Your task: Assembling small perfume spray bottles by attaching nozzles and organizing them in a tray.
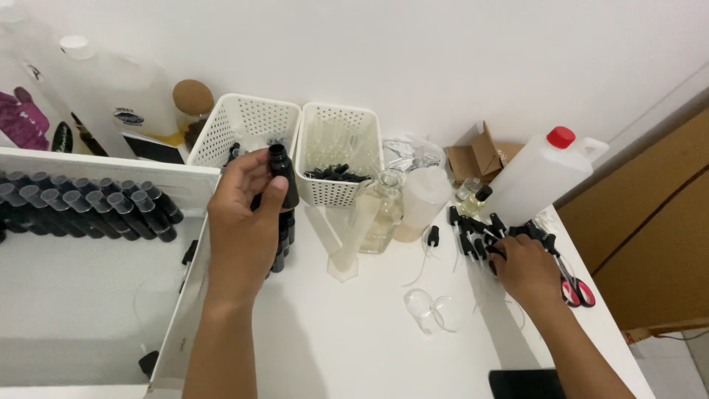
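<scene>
Clearly, in the head view, the left hand (240, 222) sits left of centre and holds a small black bottle (281, 176) upright, its fingers curled around the body and the thumb pressed on its front; the bottle's neck is open, with no cap on it. Behind it, in the upper middle of the frame, stand two white baskets (244, 125), and more black bottles (283, 240) stand on the counter (354, 332) just below the hand. At the left edge, a white tray (88, 295) carries rows of the same bottles lying on their sides.

Right of centre, the right hand (526, 267) rests palm down on a heap of black spray caps (476, 233), its fingers spread loosely among them; whether they have pinched one I cannot tell. Red-handled scissors (574, 288) lie just beside that hand, and a big white jug with a red cap (543, 174) leans above it.

By my judgement the step in hand is fetching a cap for the open bottle. Next, one cap must be picked cleanly from the heap, its thin tube steered into the bottle's neck.
</scene>
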